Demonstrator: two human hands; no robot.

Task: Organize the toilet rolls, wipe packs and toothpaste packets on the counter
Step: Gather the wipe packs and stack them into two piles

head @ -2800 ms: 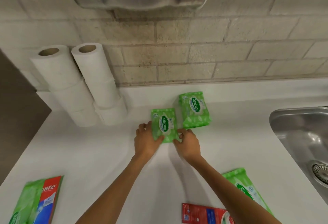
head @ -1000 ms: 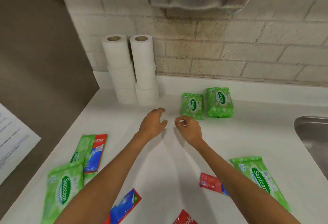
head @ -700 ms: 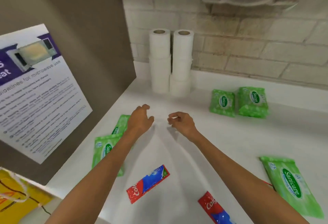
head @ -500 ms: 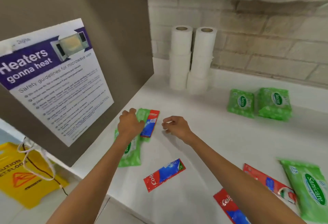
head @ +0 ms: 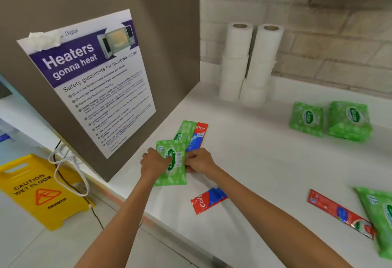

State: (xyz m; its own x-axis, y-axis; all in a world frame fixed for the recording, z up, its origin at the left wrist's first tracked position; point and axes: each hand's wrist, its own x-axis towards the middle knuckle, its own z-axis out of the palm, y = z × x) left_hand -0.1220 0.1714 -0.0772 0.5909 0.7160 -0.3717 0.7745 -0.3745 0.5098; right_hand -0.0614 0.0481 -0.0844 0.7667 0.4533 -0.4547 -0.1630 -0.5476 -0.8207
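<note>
side panel (head: 169,45) flanks left, counter (head: 265,161) open rightward

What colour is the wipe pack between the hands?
Green wipe pack, pale leaf pattern, dark green oval logo; head view.

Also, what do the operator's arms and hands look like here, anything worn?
Nothing worn: the left forearm and right forearm are bare, no sleeve in view. The left hand and right hand are ungloved; no watch, bracelet or ring shows.
</note>
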